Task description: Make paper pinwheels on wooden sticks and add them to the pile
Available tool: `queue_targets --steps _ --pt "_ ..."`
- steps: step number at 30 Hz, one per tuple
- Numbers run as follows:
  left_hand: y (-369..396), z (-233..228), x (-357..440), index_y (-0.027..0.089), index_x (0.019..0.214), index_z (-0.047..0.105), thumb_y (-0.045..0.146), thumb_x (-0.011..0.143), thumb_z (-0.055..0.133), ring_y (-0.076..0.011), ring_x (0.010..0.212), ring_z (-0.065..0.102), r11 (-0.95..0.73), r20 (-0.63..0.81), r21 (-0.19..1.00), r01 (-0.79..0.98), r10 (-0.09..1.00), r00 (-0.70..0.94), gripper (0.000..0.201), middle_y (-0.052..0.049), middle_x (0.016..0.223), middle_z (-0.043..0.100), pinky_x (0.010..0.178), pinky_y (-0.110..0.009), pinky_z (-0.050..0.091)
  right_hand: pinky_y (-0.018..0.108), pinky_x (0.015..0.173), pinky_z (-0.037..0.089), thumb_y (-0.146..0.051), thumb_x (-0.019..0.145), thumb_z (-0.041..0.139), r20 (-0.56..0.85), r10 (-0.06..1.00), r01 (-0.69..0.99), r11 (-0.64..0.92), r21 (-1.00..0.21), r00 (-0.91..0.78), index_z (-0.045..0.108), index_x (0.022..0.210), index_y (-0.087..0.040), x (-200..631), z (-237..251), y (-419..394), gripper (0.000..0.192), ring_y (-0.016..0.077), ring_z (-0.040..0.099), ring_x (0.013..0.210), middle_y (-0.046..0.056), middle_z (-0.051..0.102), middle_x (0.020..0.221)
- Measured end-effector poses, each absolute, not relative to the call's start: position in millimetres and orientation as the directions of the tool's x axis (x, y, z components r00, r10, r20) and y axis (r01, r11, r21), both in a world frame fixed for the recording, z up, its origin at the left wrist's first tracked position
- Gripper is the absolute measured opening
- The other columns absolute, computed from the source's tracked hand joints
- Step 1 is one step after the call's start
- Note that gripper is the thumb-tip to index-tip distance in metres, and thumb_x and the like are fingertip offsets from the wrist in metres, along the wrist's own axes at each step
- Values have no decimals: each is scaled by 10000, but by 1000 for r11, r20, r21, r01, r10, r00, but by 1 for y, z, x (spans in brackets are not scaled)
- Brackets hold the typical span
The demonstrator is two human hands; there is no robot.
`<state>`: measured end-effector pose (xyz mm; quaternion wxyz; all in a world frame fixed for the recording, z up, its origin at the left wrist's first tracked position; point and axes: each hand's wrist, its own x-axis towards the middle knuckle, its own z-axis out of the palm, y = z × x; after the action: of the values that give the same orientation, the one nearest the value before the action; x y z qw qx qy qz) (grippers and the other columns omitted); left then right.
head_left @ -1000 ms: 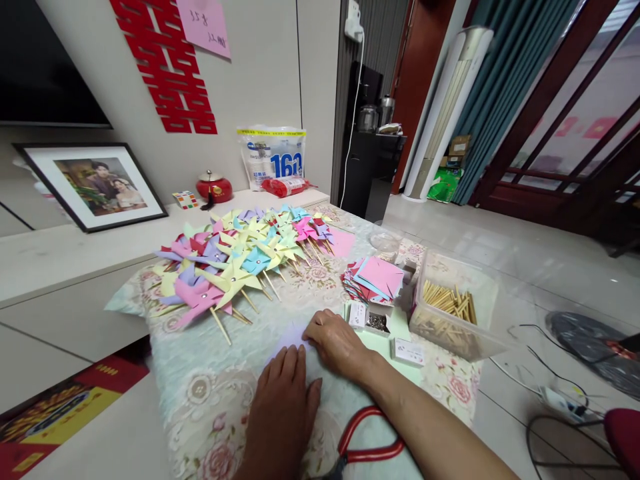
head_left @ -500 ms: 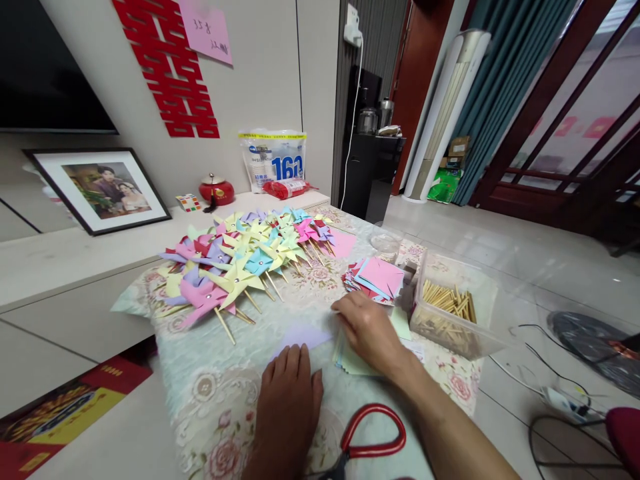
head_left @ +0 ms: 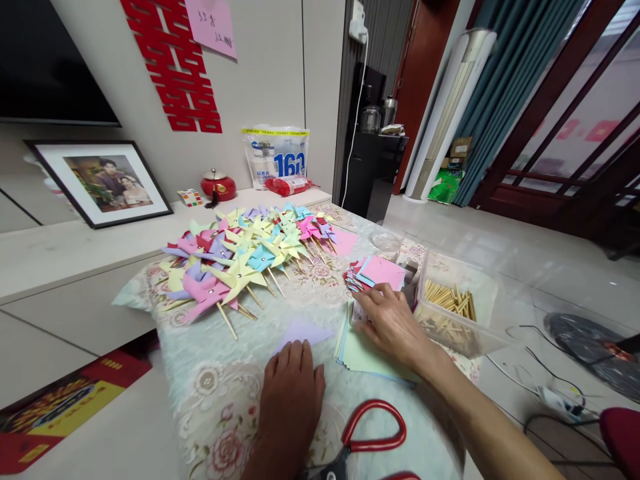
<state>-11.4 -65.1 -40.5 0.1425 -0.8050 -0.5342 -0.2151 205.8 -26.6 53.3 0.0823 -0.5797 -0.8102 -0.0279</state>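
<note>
My left hand (head_left: pixel 291 383) lies flat on the tablecloth, fingers side by side and stretched out. Its fingertips rest at the near edge of a light purple paper (head_left: pixel 303 335). My right hand (head_left: pixel 387 320) is over a stack of pale green and blue paper sheets (head_left: pixel 370 360), its fingers curled down. A white piece with dark marks (head_left: pixel 357 313) shows beside the fingers; whether they grip it is hidden. Just beyond lies a pile of cut pink, blue and red paper squares (head_left: pixel 384 271). Red-handled scissors (head_left: pixel 376 445) lie between my arms, partly out of view.
Many paper pinwheels on sticks (head_left: pixel 250 250) cover the table's far left. At the right stands a clear plastic box (head_left: pixel 483 337) of short wooden sticks (head_left: pixel 453 300). A round clear container (head_left: pixel 386 241) stands behind the paper squares. Cables (head_left: pixel 543 360) lie on the floor.
My right hand has moved right, away from the purple paper and onto the paper stack, uncovering more of the sheets. My left hand stays by the purple paper. The view has shifted slightly.
</note>
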Motion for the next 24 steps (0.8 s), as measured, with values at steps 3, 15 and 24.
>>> queue_targets --steps 3,15,24 --pt "-64 -41 -12 40 1148 668 184 905 536 -314 1039 590 -397 513 -10 918 786 345 312 -172 1100 679 875 -448 429 481 913 329 -256 846 631 85 939 943 334 17 -334 512 1323 -170 198 53 -17 499 359 445 1202 161 649 1196" --pt "-64 -47 -13 48 1136 677 175 912 516 -308 1038 587 -402 526 -6 916 777 345 303 -169 1097 684 882 -445 427 431 854 312 -179 786 555 81 938 942 334 44 -337 540 1264 -176 197 75 0 479 314 484 1090 147 660 1092" --pt "-63 -46 -12 53 1144 685 178 914 504 -301 1033 587 -383 517 17 924 794 320 319 -157 1105 694 882 -446 446 385 807 408 -162 821 580 -69 994 987 89 132 -80 491 1399 -158 238 115 74 585 366 492 1169 184 682 1139"
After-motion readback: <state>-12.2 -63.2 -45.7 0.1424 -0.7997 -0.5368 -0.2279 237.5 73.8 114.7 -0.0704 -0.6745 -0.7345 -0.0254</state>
